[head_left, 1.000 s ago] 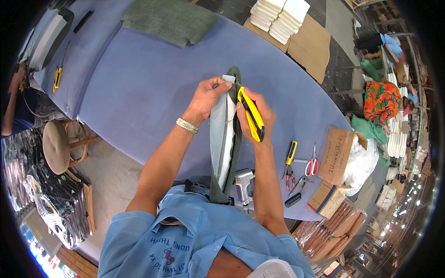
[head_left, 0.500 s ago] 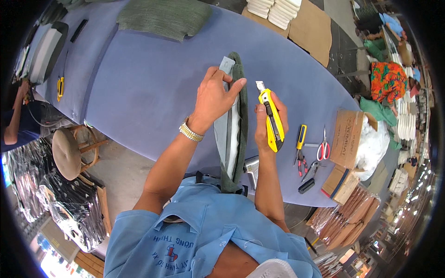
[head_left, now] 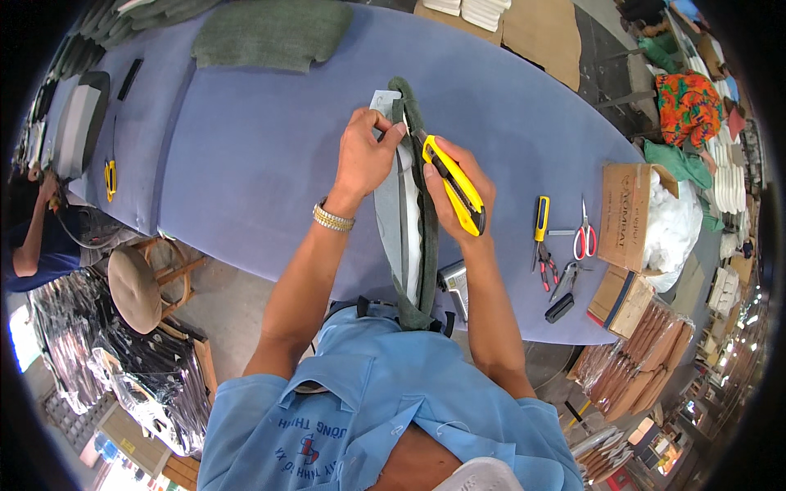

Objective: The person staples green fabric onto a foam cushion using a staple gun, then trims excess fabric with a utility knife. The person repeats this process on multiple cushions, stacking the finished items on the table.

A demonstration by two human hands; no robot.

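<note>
A dark green fabric-covered pad [head_left: 427,262] stands on its edge against my body, with a grey backing [head_left: 388,221] and white padding [head_left: 412,217] showing along its open side. My left hand [head_left: 364,155] pinches the fabric edge near the pad's far end; the exact bit between thumb and fingers is hard to see. Gripped in my right hand [head_left: 475,196] is a yellow utility knife [head_left: 453,184]. Its blade meets the pad's opening, close to my left fingertips, and the tip is hidden there.
Right of my arm lie a yellow-handled screwdriver [head_left: 541,219], scissors [head_left: 586,237] and red-handled pliers [head_left: 547,272]. A metal tool [head_left: 455,286] sits by my right forearm. A cardboard box [head_left: 624,217] stands at the right edge. Green fabric [head_left: 270,34] lies at the far side; another person's arm [head_left: 31,237] is far left.
My right hand has brought the knife left, from beside the pad to its open edge. My left hand has shifted slightly with the pad and now pinches more tightly.
</note>
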